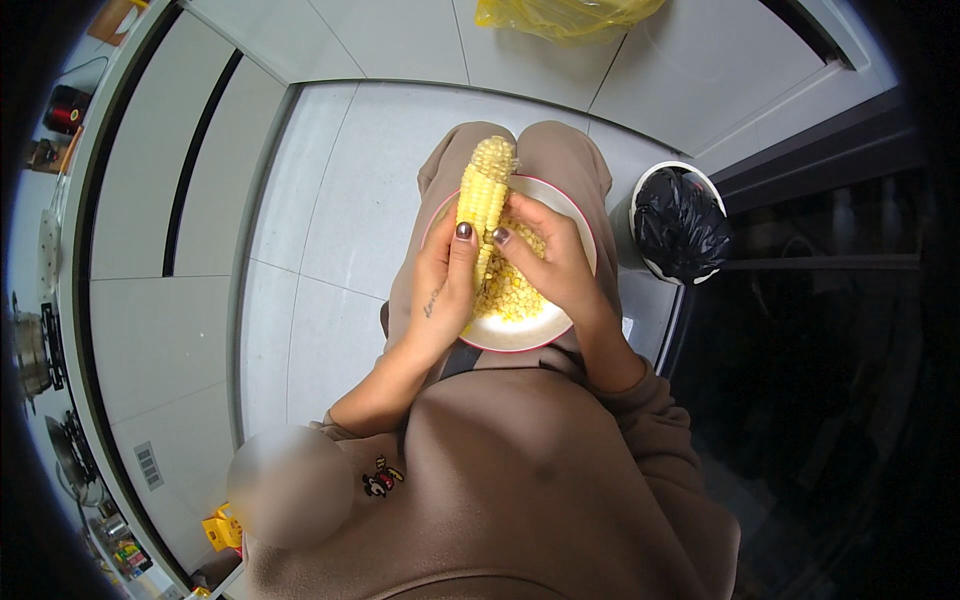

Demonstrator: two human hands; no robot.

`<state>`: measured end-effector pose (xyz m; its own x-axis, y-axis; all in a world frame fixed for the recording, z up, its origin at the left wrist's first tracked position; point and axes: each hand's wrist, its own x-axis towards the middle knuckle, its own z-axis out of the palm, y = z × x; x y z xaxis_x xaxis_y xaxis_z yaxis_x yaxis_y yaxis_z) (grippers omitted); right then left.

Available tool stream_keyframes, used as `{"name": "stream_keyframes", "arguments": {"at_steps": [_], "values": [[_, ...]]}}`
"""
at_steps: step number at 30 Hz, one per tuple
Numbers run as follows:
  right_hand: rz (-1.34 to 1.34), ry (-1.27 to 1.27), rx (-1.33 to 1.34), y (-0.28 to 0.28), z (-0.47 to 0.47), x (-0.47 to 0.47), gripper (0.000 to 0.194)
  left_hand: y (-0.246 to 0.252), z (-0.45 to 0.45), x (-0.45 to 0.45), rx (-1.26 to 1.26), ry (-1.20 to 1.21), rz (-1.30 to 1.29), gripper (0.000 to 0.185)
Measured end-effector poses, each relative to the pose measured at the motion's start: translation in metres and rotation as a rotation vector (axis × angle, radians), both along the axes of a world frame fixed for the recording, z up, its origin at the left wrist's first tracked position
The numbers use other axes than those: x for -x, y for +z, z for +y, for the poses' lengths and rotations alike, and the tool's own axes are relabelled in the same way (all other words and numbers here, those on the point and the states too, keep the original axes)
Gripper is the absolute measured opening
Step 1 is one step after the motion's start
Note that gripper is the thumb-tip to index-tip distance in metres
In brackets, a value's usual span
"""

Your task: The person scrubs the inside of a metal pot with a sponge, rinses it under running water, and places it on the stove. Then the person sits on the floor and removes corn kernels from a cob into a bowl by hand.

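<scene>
An ear of corn (482, 187) points away from me above a white bowl with a red rim (517, 335), which rests on my lap. Part of the cob near my thumbs has lost its kernels. My left hand (448, 274) is wrapped around the lower part of the ear, thumb on top. On the ear's right side, my right hand (551, 251) has its thumb against the kernel rows, with its fingers behind. Loose corn kernels (514, 292) lie in the bowl beneath both hands. The lower end of the ear is partly hidden by my left hand.
A bin lined with a black bag (679, 225) stands right of my knees, beside a dark glossy surface. Ahead, a yellow plastic bag (566, 19) is near the pale cabinets. Along the left runs a counter with a pot (31, 352). A yellow box (223, 527) sits at lower left.
</scene>
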<state>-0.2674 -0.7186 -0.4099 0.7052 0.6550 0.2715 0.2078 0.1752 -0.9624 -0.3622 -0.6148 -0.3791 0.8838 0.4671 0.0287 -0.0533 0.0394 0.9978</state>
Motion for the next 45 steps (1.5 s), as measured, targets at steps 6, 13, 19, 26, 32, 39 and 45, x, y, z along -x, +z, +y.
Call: {"name": "stream_keyframes", "arguments": {"at_steps": [6,13,19,26,32,39,45], "values": [[0.111,-0.08,-0.048,0.012,0.01,0.01,0.03,0.004,-0.002,0.0,-0.109,-0.024,0.004,0.043],[-0.218,-0.193,0.17,0.012,0.004,0.01,0.027,0.008,-0.007,-0.002,-0.245,0.023,-0.014,0.038],[-0.293,-0.274,0.194,0.008,0.006,0.009,0.031,0.01,-0.006,0.001,-0.099,-0.007,0.055,0.04],[-0.112,-0.124,0.093,0.011,-0.002,0.001,0.027,0.01,-0.004,0.0,-0.096,-0.036,0.03,0.041],[-0.025,-0.199,0.067,0.012,0.004,0.004,0.022,0.009,-0.007,0.003,-0.201,-0.037,0.055,0.039],[-0.147,-0.255,0.221,0.009,0.002,0.007,0.019,0.001,-0.008,0.001,-0.298,0.017,0.019,0.04],[-0.119,-0.266,0.142,0.002,0.002,0.006,0.02,0.003,-0.008,0.002,-0.23,0.025,0.043,0.039]]}}
